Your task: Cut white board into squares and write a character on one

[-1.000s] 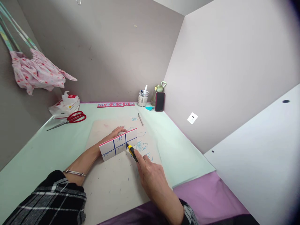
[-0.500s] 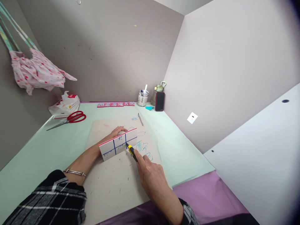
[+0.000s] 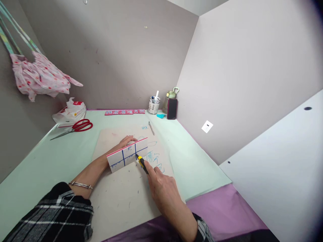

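A white foam board [image 3: 117, 166] with a red top edge and a grid of blue lines stands tilted up at mid-table. My left hand [image 3: 127, 140] reaches behind it and holds it upright; the board hides most of the fingers. In my right hand [image 3: 161, 181] is a yellow-and-black utility knife [image 3: 141, 161], fingers wrapped round its handle. The knife's tip meets the board's face at the right-hand vertical blue line. Beneath both lies a large beige sheet [image 3: 116, 208] with blue pen drawings and dark cut marks.
Red-handled scissors [image 3: 82, 125] lie at the left, near a crumpled white bag [image 3: 70, 112]. A craft knife [image 3: 151, 128] rests beyond the board. At the back stand a jar of pens [image 3: 153, 107], a green bottle [image 3: 166, 102] and a phone [image 3: 172, 109], beside a red lettered strip [image 3: 124, 112].
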`<control>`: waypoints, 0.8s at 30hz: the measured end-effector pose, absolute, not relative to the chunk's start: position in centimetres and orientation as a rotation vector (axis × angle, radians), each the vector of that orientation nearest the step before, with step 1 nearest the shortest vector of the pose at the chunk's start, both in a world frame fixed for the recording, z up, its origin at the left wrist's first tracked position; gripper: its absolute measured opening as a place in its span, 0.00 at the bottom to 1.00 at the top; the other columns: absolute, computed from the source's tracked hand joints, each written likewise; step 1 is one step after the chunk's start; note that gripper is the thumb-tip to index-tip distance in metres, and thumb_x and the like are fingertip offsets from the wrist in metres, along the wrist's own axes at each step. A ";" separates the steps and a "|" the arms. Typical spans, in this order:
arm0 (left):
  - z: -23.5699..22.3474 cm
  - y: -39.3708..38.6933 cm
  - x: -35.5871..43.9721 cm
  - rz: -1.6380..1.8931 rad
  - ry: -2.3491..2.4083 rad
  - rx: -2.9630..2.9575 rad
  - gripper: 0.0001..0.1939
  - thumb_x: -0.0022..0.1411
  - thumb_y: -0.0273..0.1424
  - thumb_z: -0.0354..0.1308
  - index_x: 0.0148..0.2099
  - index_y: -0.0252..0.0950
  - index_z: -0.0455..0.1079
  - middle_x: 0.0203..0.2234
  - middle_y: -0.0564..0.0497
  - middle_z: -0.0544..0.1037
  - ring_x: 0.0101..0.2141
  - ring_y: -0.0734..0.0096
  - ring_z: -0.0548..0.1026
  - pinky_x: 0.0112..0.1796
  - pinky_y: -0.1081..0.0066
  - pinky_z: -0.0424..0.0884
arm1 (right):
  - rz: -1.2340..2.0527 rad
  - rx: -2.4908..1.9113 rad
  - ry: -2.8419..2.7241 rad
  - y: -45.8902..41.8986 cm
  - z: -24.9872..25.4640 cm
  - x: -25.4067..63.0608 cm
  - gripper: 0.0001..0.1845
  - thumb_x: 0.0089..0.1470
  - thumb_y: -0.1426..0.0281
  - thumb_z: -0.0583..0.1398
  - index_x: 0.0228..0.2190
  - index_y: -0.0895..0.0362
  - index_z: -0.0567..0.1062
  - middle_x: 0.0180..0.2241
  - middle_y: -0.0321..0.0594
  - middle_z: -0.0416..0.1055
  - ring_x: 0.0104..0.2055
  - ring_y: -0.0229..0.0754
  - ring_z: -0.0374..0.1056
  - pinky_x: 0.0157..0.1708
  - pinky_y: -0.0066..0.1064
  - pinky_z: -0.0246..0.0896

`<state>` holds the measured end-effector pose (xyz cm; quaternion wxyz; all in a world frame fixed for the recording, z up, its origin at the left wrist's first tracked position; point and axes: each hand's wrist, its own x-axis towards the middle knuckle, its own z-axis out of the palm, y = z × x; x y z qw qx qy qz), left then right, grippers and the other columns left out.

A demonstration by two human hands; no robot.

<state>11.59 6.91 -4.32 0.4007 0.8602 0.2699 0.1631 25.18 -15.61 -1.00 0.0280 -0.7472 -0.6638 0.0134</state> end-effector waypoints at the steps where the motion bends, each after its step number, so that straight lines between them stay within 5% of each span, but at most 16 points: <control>1: -4.2 6.9 11.5 0.405 0.675 2.179 0.28 0.64 0.46 0.49 0.61 0.38 0.61 0.67 0.45 0.57 0.67 0.56 0.51 0.64 0.59 0.53 | 0.041 -2.306 -2.050 -15.6 -1.0 25.2 0.36 0.60 0.83 0.53 0.65 0.52 0.52 0.39 0.42 0.75 0.30 0.41 0.74 0.21 0.31 0.48; 6: -4.2 7.2 11.6 0.386 0.644 2.221 0.26 0.65 0.46 0.49 0.60 0.39 0.63 0.66 0.46 0.58 0.68 0.58 0.48 0.65 0.59 0.49 | 0.038 -2.293 -2.051 -15.5 -1.3 25.3 0.36 0.60 0.83 0.52 0.66 0.53 0.51 0.40 0.41 0.75 0.30 0.42 0.74 0.21 0.32 0.49; 12: -4.7 8.0 11.9 0.396 0.624 2.288 0.23 0.67 0.43 0.54 0.59 0.35 0.66 0.65 0.42 0.60 0.67 0.50 0.52 0.63 0.44 0.52 | 0.039 -2.310 -2.061 -15.6 -1.2 25.3 0.37 0.60 0.83 0.52 0.67 0.53 0.51 0.40 0.41 0.75 0.30 0.43 0.75 0.21 0.33 0.48; 24: -3.7 7.2 12.1 0.415 0.676 2.445 0.19 0.67 0.36 0.58 0.57 0.36 0.68 0.60 0.43 0.68 0.59 0.53 0.67 0.57 0.46 0.65 | 0.008 -2.322 -2.085 -15.7 -0.8 25.2 0.34 0.62 0.81 0.53 0.66 0.53 0.52 0.39 0.42 0.75 0.29 0.42 0.74 0.20 0.33 0.44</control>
